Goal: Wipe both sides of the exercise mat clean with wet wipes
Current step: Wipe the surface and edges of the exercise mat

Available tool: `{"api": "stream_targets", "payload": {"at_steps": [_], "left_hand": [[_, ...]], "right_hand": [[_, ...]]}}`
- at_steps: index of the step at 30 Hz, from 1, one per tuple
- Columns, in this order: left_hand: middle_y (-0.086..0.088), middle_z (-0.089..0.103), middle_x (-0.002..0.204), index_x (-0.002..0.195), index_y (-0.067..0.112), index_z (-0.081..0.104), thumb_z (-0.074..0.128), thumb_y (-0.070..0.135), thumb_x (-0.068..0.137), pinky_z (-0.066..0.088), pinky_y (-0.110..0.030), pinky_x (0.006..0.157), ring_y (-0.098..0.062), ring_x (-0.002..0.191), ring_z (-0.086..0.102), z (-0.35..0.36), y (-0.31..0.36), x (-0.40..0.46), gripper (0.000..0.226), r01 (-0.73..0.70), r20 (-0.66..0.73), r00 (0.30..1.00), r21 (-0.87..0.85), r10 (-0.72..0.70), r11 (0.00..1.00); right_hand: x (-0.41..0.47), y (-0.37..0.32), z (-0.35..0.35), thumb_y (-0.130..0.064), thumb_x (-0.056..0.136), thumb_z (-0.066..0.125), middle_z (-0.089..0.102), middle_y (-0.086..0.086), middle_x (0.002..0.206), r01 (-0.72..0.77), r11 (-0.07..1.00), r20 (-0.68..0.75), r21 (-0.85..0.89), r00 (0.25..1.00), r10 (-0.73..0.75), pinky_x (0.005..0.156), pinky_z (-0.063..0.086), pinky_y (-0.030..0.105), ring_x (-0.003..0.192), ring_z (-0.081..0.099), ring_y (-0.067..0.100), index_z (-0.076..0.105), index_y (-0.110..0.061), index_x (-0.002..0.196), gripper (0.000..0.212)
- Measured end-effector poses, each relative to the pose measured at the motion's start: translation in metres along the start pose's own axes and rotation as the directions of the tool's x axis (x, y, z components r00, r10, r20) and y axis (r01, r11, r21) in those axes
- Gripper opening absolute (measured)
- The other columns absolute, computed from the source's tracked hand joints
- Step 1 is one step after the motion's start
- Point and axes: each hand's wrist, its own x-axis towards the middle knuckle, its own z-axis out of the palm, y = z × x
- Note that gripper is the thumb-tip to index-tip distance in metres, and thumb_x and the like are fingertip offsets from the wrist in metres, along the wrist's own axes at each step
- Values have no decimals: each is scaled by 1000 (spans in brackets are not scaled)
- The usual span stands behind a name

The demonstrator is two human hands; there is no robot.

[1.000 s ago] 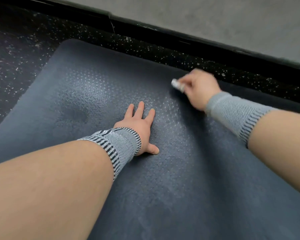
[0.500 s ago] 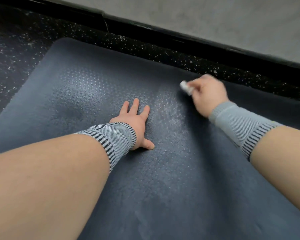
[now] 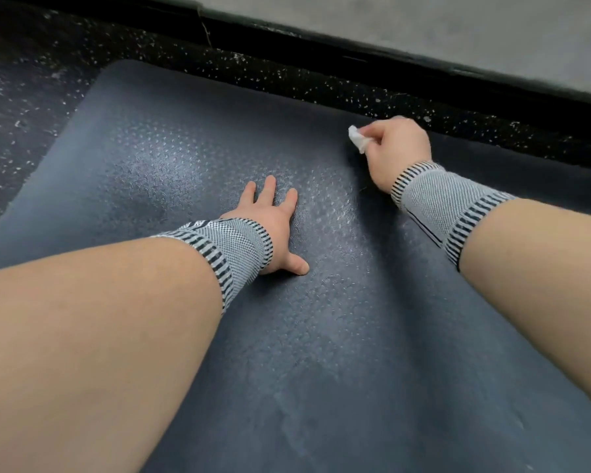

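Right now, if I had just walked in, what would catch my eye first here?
Probably the two bare forearms reaching in from below, each with a striped grey wrist band. The left hand lies flat, fingers spread, mid-way across the dark exercise mat, while the right hand grips a crumpled white wet wipe near the mat's far edge. Beyond lies black speckled floor.

Black rubber flooring point(image 3: 31, 107), flecked with white and grey specks, is spreading across the left side and running along the far edge. A black baseboard point(image 3: 355, 59) is lining the foot of a plain grey wall point(image 3: 423, 22) (matte, unmarked). Soft, even light is falling across everything.
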Motion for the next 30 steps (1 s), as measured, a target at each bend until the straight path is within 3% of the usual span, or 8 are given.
{"api": "stream_targets", "payload": {"at_steps": [5,10,15,21,24,26,28,30], "left_hand": [[-3,-24,159,152,30,-16,71,70,67,22,-59,114,-31,147,-15,0,0,-1,128,6,-7,1000,1,-6,1000],[-3,-24,159,153,29,-15,71,68,68,23,-58,113,-31,147,-15,1,0,-1,127,9,-28,1000,-3,-9,1000],[-3,-22,160,153,30,-14,70,70,67,22,-60,114,-32,147,-14,2,1,-1,127,-1,-34,999,-2,1,1000],[-2,-19,161,153,31,-11,70,71,66,24,-59,113,-32,148,-10,5,-1,-1,126,-4,-70,998,1,4,1000],[0,-16,161,153,32,-8,71,72,64,26,-59,113,-31,148,-8,5,-2,-3,126,-11,-102,995,-19,9,1000],[0,-16,161,154,30,-5,73,70,64,27,-57,113,-31,149,-6,6,-3,-6,125,-13,-132,991,-55,6,998],[-1,-15,161,154,27,-1,72,69,66,27,-54,115,-31,149,-3,13,-3,-12,122,-17,-192,981,-88,0,996],[-3,-8,162,154,22,6,63,70,74,26,-50,116,-29,149,0,28,-5,-21,110,-41,-305,952,-70,18,997]], "right_hand": [[-31,-9,24,-13,92,50,51,4,115,73,978,109,-195,993,-53,82,36,24,106,53,29,64,-20,117,29],[-98,-11,8,-21,92,55,58,0,101,414,910,385,36,834,-395,80,37,22,96,56,22,70,-22,110,23],[-41,7,-13,-40,96,49,59,0,101,15,1000,-20,-13,1000,-15,85,37,23,96,54,17,70,-25,106,28],[-87,-6,12,-19,94,47,53,7,111,-16,975,114,-221,993,42,82,40,29,100,54,29,65,-21,116,28],[-138,-13,17,-25,93,52,60,2,100,210,975,288,-70,940,-182,79,41,28,92,56,21,68,-25,112,25],[-142,-11,8,-37,91,57,66,-14,75,107,987,378,119,914,-145,72,40,22,71,56,0,73,-27,99,21],[-121,-6,-1,-47,88,60,55,-23,50,-78,947,284,311,959,-15,71,39,20,55,50,-6,75,-23,91,28],[-95,-3,-4,-48,89,58,59,-22,63,-127,942,102,311,990,100,82,43,24,74,57,1,74,-25,94,29]]}}
